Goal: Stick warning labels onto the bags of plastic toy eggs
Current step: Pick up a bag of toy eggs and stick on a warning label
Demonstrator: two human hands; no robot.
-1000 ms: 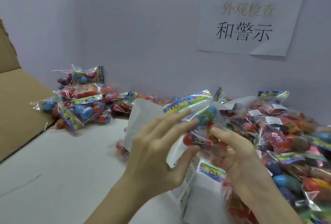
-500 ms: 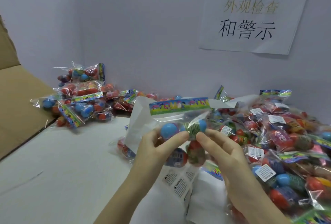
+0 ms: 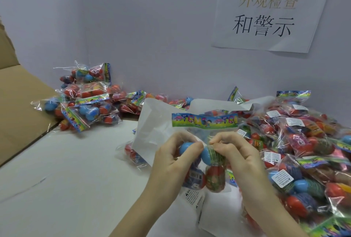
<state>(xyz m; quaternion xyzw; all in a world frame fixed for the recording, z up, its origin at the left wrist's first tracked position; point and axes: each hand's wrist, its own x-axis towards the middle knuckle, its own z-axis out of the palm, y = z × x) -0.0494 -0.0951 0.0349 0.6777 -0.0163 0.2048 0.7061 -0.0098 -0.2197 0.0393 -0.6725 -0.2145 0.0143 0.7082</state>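
Heaping egg bags [image 3: 303, 142] across white table [image 3: 66, 170], lavender wall [image 3: 152, 28] behind

We note a clear, crinkled glossy plastic bag [image 3: 204, 138] with a printed, slick paper-like header strip, holding smooth, shiny blue and red plastic eggs. White matt backing paper sheet [image 3: 152, 123], creased. Small white paper warning labels [image 3: 281, 178], matt, on heaped bags. Brown corrugated cardboard flap [image 3: 20, 107], dull, rough. White matt tabletop [image 3: 66, 170]. Matt paper wall notice [image 3: 269, 14].
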